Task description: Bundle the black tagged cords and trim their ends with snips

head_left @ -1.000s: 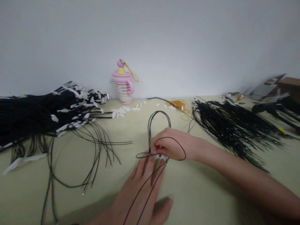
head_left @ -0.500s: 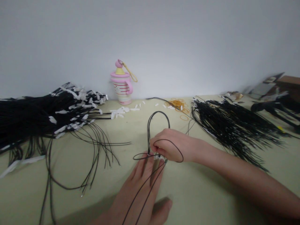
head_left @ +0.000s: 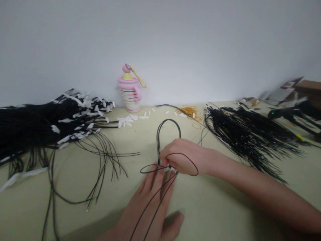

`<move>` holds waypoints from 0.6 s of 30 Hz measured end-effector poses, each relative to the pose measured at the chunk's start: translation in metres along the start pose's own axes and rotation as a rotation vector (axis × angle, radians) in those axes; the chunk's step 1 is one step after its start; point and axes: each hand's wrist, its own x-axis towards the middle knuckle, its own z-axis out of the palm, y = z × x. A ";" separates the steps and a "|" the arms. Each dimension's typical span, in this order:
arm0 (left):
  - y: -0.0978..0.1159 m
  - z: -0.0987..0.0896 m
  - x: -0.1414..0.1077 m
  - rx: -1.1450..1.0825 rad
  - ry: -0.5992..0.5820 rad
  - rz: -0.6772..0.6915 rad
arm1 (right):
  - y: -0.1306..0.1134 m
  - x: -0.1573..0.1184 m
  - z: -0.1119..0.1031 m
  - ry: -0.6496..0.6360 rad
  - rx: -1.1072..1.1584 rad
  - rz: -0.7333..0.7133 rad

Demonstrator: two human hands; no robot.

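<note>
Right hand (head_left: 185, 157) clenched on a black cord loop (head_left: 158, 140); left hand (head_left: 147, 204) open, flat beneath it.
White-tagged black cords (head_left: 37, 125) heaped left of the hands on the table (head_left: 213, 207); second bundle (head_left: 245, 137) to their right.

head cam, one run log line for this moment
left hand: palm down under black cords | right hand: holding black cord loop at left fingertips

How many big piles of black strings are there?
2. One big pile lies on the left, and the other pile lies on the right. Loose strings spread out from the left pile.
</note>
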 end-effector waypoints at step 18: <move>0.000 0.007 -0.007 -0.032 0.024 0.018 | -0.010 0.001 -0.003 -0.015 -0.046 0.184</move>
